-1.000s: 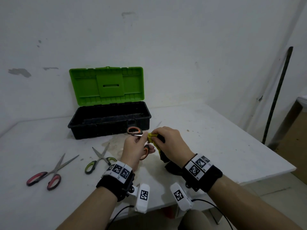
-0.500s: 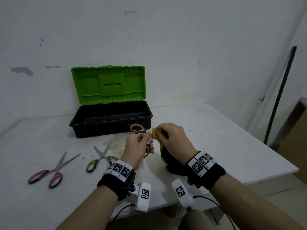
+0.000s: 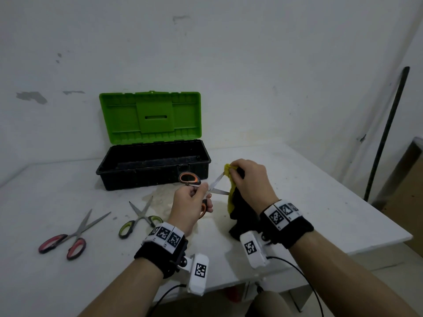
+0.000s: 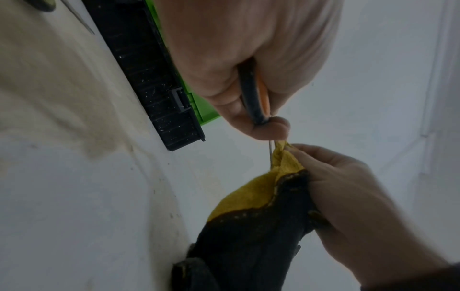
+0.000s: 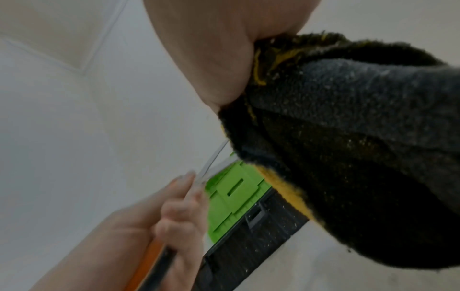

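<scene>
My left hand [image 3: 192, 200] grips a pair of orange-and-black handled scissors [image 3: 188, 178] with the blades spread apart and pointing right. My right hand [image 3: 249, 179] pinches a yellow-and-black cloth [image 3: 233, 200] round the tip of the upper blade; the rest of the cloth hangs down to the table. In the left wrist view the scissors handle [image 4: 254, 94] runs through my curled fingers and the cloth [image 4: 251, 222] covers the blade just below. The right wrist view shows the cloth [image 5: 348, 137] bunched under my palm and the bare blade [image 5: 214, 157] beside my left fingers.
An open toolbox [image 3: 153, 168] with a black tray and raised green lid [image 3: 151, 115] stands behind the hands. Green-handled scissors [image 3: 139, 216] and red-handled scissors [image 3: 71, 234] lie on the white table [image 3: 320, 202] at the left. A dark pole [image 3: 386, 131] leans at the right wall.
The scissors have opened: the blades now stand spread apart. My right hand with the cloth has slid outward along the upper blade to its tip, and both hands have risen slightly.
</scene>
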Available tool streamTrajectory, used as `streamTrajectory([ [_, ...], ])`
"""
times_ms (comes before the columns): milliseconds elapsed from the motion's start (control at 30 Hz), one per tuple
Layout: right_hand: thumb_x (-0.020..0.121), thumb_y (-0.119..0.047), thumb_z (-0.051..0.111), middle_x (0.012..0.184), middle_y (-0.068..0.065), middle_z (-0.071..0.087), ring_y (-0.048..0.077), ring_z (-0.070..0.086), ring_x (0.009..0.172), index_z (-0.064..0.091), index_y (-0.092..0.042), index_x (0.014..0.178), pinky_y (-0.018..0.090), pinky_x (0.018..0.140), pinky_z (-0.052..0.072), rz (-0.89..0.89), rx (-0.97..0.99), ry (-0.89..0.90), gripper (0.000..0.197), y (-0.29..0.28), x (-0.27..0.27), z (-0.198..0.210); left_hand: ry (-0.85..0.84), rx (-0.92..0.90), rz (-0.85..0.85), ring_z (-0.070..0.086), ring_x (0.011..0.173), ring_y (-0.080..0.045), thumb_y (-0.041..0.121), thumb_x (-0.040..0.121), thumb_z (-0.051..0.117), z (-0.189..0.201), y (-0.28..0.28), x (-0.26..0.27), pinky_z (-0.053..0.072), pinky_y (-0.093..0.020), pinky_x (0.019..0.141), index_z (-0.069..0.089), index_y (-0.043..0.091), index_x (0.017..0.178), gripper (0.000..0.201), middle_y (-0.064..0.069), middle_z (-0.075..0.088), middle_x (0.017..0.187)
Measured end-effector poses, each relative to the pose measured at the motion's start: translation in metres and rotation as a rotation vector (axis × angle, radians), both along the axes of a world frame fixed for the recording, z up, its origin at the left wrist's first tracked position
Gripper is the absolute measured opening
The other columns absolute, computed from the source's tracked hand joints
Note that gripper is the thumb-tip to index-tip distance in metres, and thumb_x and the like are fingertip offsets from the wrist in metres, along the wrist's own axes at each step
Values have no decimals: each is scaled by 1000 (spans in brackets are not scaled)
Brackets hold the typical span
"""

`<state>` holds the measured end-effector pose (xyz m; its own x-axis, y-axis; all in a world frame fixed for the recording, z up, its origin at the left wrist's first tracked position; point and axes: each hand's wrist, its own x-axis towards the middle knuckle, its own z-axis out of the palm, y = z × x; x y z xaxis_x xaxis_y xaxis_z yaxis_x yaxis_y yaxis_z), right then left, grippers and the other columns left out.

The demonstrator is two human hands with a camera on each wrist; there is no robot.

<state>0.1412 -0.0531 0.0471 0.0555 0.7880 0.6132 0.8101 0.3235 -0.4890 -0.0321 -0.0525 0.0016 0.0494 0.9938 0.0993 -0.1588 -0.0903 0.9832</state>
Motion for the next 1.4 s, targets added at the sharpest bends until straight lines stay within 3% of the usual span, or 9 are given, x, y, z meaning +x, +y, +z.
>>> streamTrajectory([
  [100, 92, -20, 62, 90, -2, 70, 10, 58, 80, 72, -16, 97, 18, 75, 43, 25, 24, -7, 11, -4, -1, 4, 3, 5, 9, 59, 50, -18, 22, 101, 59, 0, 2, -2, 51, -29, 52, 63, -6, 82, 33, -7, 62, 58],
  [233, 91, -21, 63, 88, -1, 70, 12, 61, 80, 72, -17, 97, 22, 75, 46, 180, -5, -103, 11, -17, -25, -8, -12, 22, 0, 58, 52, -20, 20, 102, 57, 2, 2, 1, 51, -31, 52, 64, -9, 84, 34, -7, 61, 59],
  [433, 92, -20, 62, 88, 0, 71, 11, 58, 77, 71, -15, 94, 26, 76, 48, 10, -5, -9, 10, 2, -1, 5, 17, 19, -3, 58, 49, -19, 21, 101, 58, 1, -1, -4, 50, -27, 51, 63, -4, 79, 34, -10, 61, 58],
  [533, 93, -22, 62, 86, -4, 69, 10, 59, 76, 69, -19, 91, 19, 71, 48, 64, 17, -9, 7, -3, -2, 6, -12, 6, 4, 58, 50, -17, 20, 102, 57, 3, 0, -3, 50, -26, 50, 63, -5, 82, 32, -10, 61, 60],
  [700, 93, -28, 60, 79, -3, 64, 16, 59, 71, 61, -18, 82, 41, 64, 51, 187, -42, -109, 14, -17, -14, -8, -48, -23, -21, 57, 50, -16, 17, 102, 56, 3, 0, 1, 51, -26, 49, 63, -5, 86, 28, -8, 60, 65],
  [900, 94, -24, 59, 85, -5, 69, 14, 64, 79, 62, -22, 83, 39, 73, 55, 17, -42, 63, 12, 0, 10, 4, -49, -32, -18, 57, 49, -15, 17, 102, 56, 1, -3, 1, 50, -25, 48, 62, -5, 85, 29, -8, 60, 63],
  [1100, 95, -33, 56, 87, -2, 66, 17, 60, 80, 69, -20, 93, 40, 71, 52, 182, -75, -149, 18, -21, -18, -2, -11, -10, -11, 59, 51, -19, 20, 102, 58, 2, 0, 4, 52, -31, 52, 63, -4, 82, 31, -5, 61, 58],
  [1300, 95, -26, 56, 86, -2, 67, 17, 60, 81, 69, -23, 89, 40, 75, 53, -21, -95, -68, 15, 2, 6, 8, 37, 12, -19, 60, 52, -20, 20, 101, 58, 1, -4, 0, 53, -31, 53, 62, -4, 81, 32, -8, 63, 60],
  [1400, 94, -26, 57, 89, -1, 69, 17, 61, 83, 71, -21, 93, 36, 77, 52, 26, -82, -81, 16, -6, -3, 14, 62, 30, -13, 61, 52, -20, 21, 102, 57, 2, -3, -1, 53, -32, 53, 62, -5, 82, 33, -10, 62, 61],
])
